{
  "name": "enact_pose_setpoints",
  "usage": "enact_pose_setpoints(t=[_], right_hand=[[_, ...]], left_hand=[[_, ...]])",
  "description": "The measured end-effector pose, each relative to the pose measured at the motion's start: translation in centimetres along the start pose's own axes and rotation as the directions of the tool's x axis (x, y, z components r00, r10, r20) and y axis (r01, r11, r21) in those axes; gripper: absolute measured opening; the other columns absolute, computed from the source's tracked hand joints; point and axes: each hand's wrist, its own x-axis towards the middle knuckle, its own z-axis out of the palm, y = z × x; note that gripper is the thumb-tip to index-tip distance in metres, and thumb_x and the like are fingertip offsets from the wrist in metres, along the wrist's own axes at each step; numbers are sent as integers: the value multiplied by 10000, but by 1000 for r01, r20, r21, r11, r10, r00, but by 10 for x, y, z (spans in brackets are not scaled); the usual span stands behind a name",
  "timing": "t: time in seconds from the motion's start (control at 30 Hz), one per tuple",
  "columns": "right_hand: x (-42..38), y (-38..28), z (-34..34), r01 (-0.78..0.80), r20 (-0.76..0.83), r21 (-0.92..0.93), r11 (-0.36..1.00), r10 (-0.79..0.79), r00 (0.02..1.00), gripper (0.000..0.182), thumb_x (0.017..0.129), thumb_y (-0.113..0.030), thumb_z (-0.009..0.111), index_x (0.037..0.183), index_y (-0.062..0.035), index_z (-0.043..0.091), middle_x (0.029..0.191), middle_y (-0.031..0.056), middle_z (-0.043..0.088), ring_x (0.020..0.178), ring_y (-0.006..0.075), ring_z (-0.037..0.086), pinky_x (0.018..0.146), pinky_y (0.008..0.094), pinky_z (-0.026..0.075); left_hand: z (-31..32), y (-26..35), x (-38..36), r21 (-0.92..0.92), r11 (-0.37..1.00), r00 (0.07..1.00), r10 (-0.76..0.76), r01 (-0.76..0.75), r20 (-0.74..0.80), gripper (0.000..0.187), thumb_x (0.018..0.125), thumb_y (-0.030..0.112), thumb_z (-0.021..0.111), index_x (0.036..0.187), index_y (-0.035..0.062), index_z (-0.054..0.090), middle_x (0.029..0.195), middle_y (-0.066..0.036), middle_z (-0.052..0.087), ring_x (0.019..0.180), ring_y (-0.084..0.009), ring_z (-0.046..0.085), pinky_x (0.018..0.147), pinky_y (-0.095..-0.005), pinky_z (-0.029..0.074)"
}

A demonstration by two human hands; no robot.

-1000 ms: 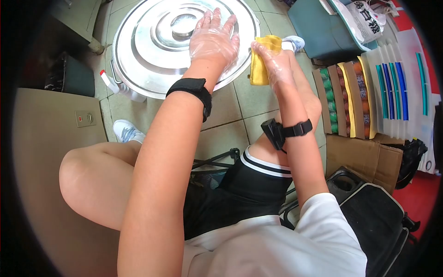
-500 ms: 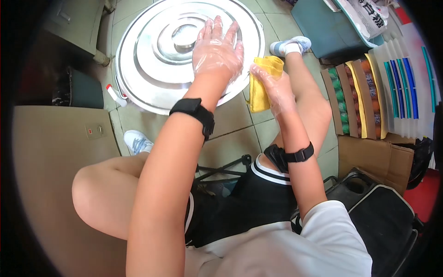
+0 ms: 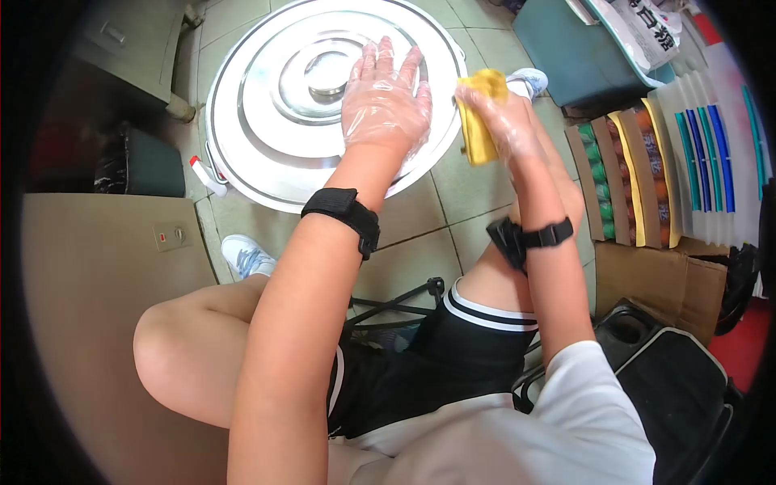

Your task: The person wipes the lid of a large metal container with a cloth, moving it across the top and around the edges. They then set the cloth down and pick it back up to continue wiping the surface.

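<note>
A large round metal lid (image 3: 267, 153) with raised rings and a central knob (image 3: 327, 74) fills the top middle of the head view, shining brightly. My left hand (image 3: 385, 105), in a clear plastic glove, lies flat on the lid's right half with its fingers spread. Beyond the lid's right edge, my right hand (image 3: 505, 121), gloved the same way, grips a folded yellow cloth (image 3: 478, 133). The cloth hangs down from the fingers, off the lid. Whatever the lid covers is mostly hidden beneath it.
Left stand a beige cabinet (image 3: 105, 275) and a red-capped white marker (image 3: 208, 176) by the lid. To the right are a teal bin (image 3: 558, 48), boxes of colourful packs (image 3: 622, 178), a cardboard box (image 3: 655, 279) and a black chair (image 3: 671, 380). Tiled floor (image 3: 412, 202) shows between my legs.
My right hand has moved a little right and up with the yellow cloth, farther from the lid's edge. My left hand stays flat on the lid. The camera view has shifted slightly.
</note>
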Motion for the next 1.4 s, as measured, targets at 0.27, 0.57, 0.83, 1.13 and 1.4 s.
enact_pose_setpoints(t=[0.27, 0.57, 0.83, 1.13, 1.4], right_hand=[[0, 7, 10, 10, -96, 169, 986, 6, 995, 292, 838, -209, 726, 1001, 19, 643, 857, 50, 665, 709, 125, 619, 610, 287, 502], [-60, 13, 21, 3, 79, 25, 1000, -5, 997, 305, 845, -245, 717, 994, 15, 663, 876, 58, 674, 756, 119, 618, 703, 286, 498], [26, -14, -1, -113, -65, -147, 983, 104, 992, 386, 814, -305, 744, 936, 52, 662, 815, 88, 680, 660, 149, 641, 577, 295, 518], [-20, 17, 13, -32, -44, 71, 997, 35, 998, 402, 799, -329, 748, 939, 39, 664, 828, 91, 681, 698, 154, 640, 635, 305, 517], [-55, 21, 23, 16, 89, -22, 1000, -14, 996, 337, 822, -296, 731, 948, 11, 678, 842, 72, 688, 754, 125, 631, 702, 297, 505]], left_hand=[[2, 3, 3, 9, 999, 998, -52, 52, 37, 550, 972, 395, 346, 1496, 234, 295, 1556, -133, 237, 1441, -274, 211, 1173, -362, 166], [3, 2, 1, -27, 999, 999, -45, 45, 27, 544, 977, 388, 331, 1489, 207, 312, 1551, -137, 247, 1440, -274, 213, 1171, -365, 169], [0, 3, 4, 28, 999, 997, -39, 37, 62, 551, 982, 392, 319, 1500, 208, 283, 1560, -132, 226, 1444, -273, 203, 1173, -361, 164], [-1, 5, 6, 52, 996, 993, -80, 76, 85, 561, 978, 402, 332, 1506, 226, 263, 1565, -129, 211, 1448, -271, 193, 1175, -359, 159], [1, 3, 5, 35, 998, 995, -60, 57, 74, 561, 976, 404, 333, 1504, 224, 270, 1560, -132, 227, 1446, -271, 197, 1174, -355, 163]])
